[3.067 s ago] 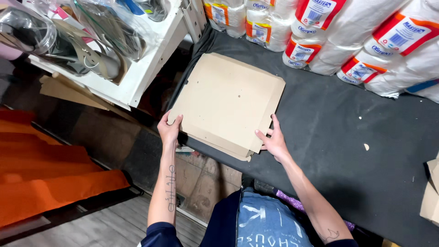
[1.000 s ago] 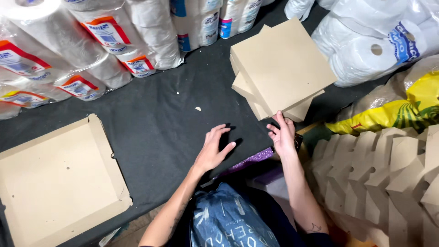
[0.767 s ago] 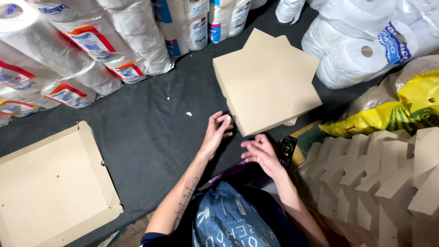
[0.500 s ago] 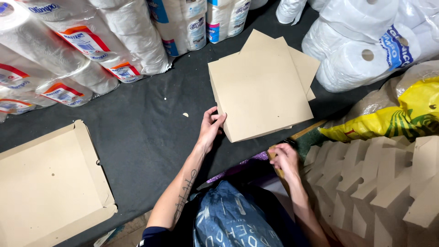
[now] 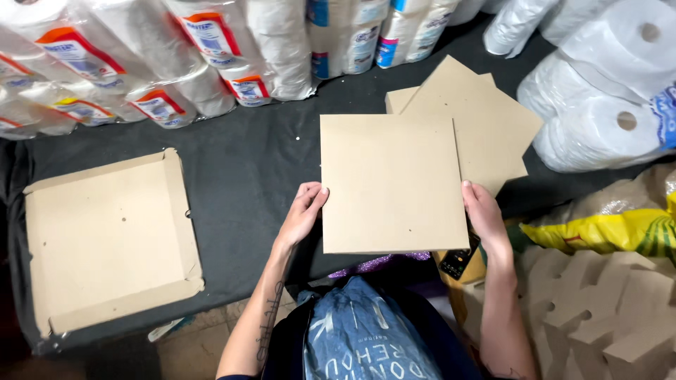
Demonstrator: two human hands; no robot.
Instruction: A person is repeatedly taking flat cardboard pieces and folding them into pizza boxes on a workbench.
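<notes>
Left hand [image 5: 301, 211] and right hand [image 5: 484, 214] pinch opposite edges of a flat cardboard sheet [image 5: 391, 183], probably light and stiff, above the dark worktop [image 5: 246, 162].

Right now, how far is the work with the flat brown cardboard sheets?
Done: one brown cardboard tray with raised edges lies at the left of the dark table. In hand: the left hand and right hand grip a square cardboard sheet by its sides. Left: a pile of flat cardboard sheets lies behind it, not yet shaped.
</notes>
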